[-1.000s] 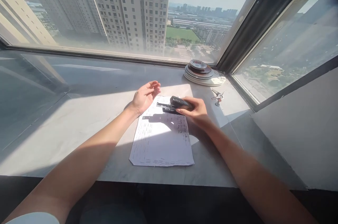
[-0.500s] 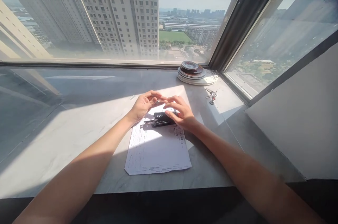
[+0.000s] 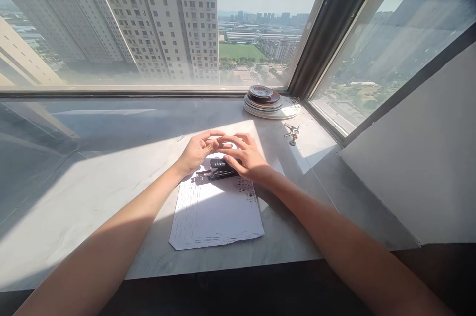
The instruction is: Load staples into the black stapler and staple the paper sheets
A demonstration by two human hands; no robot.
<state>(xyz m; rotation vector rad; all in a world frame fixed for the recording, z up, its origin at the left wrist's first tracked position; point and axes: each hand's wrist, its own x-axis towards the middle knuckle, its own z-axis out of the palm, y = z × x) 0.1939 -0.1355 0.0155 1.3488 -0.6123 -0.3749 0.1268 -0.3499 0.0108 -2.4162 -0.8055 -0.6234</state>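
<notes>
A black stapler [image 3: 220, 168] lies across the top edge of a printed white sheet of paper [image 3: 215, 209] on the grey stone sill [image 3: 111, 167]. My right hand [image 3: 245, 158] rests over the stapler's right end, fingers stretched out flat towards the left. My left hand [image 3: 198, 151] sits just left of it. Its fingers are curled, with the tips pinched together and meeting my right fingertips above the stapler. Whether anything is between those fingertips is hidden.
A stack of plates [image 3: 268, 102] stands in the far right corner of the sill by the window frame. A small bunch of keys [image 3: 292, 133] lies in front of it. A grey wall panel [image 3: 416, 167] rises on the right. The sill's near edge runs below the paper.
My right hand has set the stapler down on the top of the paper and now lies over it. My left hand has closed in until the fingertips meet. The view shifted slightly.
</notes>
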